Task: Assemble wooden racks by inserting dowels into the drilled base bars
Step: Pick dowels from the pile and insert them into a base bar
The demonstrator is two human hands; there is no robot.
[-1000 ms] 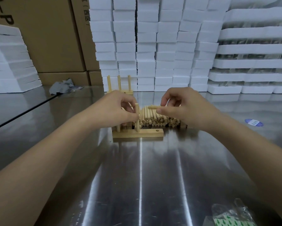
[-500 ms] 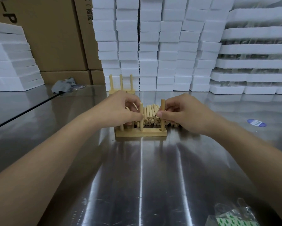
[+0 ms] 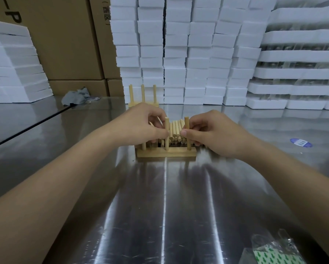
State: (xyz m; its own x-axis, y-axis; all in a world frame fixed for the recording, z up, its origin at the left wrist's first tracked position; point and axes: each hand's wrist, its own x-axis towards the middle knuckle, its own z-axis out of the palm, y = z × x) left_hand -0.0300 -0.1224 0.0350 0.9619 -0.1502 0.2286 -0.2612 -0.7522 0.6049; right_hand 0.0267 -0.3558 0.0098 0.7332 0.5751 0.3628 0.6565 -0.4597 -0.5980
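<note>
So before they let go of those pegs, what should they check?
1. The bar lies flat on the table: ok.
2. The middle dowel stands upright in the bar, pinched by the left hand: ok.
3. The right dowel stands upright, pinched by the right hand: ok.
4. The left dowel is upright: cannot tell, as the left hand hides its top.
5. All three are pushed fully home: cannot tell, as the holes do not show.
6. The spare dowels are piled just behind the bar, ready for the next rack: ok.
</note>
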